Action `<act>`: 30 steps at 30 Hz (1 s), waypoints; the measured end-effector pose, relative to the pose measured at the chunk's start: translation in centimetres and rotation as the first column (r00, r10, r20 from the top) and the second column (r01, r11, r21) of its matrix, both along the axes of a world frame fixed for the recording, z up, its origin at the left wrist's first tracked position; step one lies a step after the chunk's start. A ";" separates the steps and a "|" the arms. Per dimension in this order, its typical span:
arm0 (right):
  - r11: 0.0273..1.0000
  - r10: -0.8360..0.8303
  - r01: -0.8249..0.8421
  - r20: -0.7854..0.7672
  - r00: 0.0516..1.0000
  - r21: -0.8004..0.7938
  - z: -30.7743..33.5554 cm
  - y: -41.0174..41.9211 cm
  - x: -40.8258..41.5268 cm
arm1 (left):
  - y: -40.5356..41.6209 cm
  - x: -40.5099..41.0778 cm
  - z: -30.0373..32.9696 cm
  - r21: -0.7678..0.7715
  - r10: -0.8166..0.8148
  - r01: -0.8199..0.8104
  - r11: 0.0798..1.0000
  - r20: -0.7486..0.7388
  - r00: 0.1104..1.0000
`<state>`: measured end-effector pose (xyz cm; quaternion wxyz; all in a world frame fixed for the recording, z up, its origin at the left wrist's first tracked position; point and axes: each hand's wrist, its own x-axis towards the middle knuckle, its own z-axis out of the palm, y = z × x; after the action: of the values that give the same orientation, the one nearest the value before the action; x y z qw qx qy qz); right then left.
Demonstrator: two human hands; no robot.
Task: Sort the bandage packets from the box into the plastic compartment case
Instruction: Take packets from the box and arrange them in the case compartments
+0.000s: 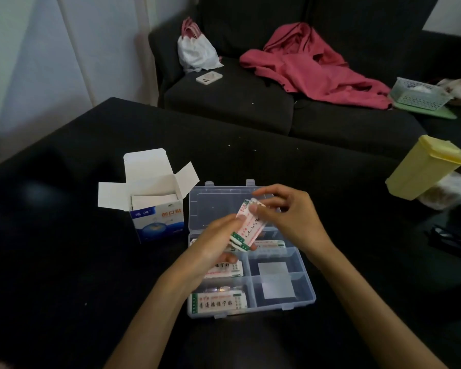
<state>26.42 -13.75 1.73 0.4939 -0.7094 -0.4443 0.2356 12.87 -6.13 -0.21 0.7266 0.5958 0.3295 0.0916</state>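
A clear plastic compartment case (305, 286) lies open on the black surface, its lid (218, 201) flat behind it. Bandage packets (216, 302) lie in its left compartments and one more (272, 245) in a middle right compartment. Over the case, my left hand (213, 241) holds a small stack of white, pink and green bandage packets (248, 230) from below. My right hand (285, 211) pinches the stack's top end with thumb and fingers. To the left stands the open blue and white box (157, 219), white packets showing inside.
A yellow plastic container (423, 169) lies tilted at the right. Behind is a dark sofa with a pink garment (312, 65), a white bag (194, 51), a phone (209, 77) and a small basket (418, 95). Dark items lie at the far right edge.
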 end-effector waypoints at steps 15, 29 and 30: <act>1.000 0.002 -0.001 -0.197 0.980 0.005 -1.7 -2.2 0.2 | 0.1 0.2 -0.5 0.288 0.036 -0.029 0.957 -0.017 0.999; 0.982 0.084 -0.035 0.269 0.959 -0.184 -3.2 -7.9 1.9 | -1.9 0.8 -2.2 0.866 -0.113 0.246 0.435 -0.219 0.969; 0.979 0.088 -0.031 0.284 0.955 -0.200 -3.6 -7.9 1.8 | -1.8 0.7 -2.3 0.878 -0.116 0.257 0.403 -0.229 0.966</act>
<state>28.25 -21.67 -1.83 0.3443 -0.7672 -0.5085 0.1853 13.54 -7.96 -2.56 0.2766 0.9290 0.2074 0.1323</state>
